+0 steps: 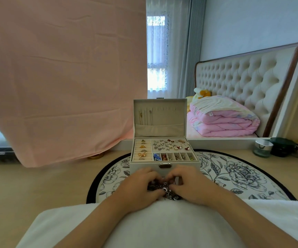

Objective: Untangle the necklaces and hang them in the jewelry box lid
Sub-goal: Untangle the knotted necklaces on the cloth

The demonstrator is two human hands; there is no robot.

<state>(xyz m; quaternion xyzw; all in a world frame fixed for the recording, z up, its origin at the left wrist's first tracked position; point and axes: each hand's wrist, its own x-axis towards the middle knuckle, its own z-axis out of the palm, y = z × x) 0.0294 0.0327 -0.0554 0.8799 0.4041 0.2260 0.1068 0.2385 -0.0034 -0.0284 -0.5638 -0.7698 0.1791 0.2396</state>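
Necklaces (164, 189) lie in one dark knot at the lower centre of the frame, on the round mat (234, 178) of the desk (28, 185), just in front of the jewelry box (164, 165). I keep my left hand (141, 185) and right hand (189, 183) pressed close, fingers pinching the knot. Pulling hard may tighten it or break a thin chain, I think. The open lid (160, 119) carries a few chains at its left; the tray holds rings and earrings.
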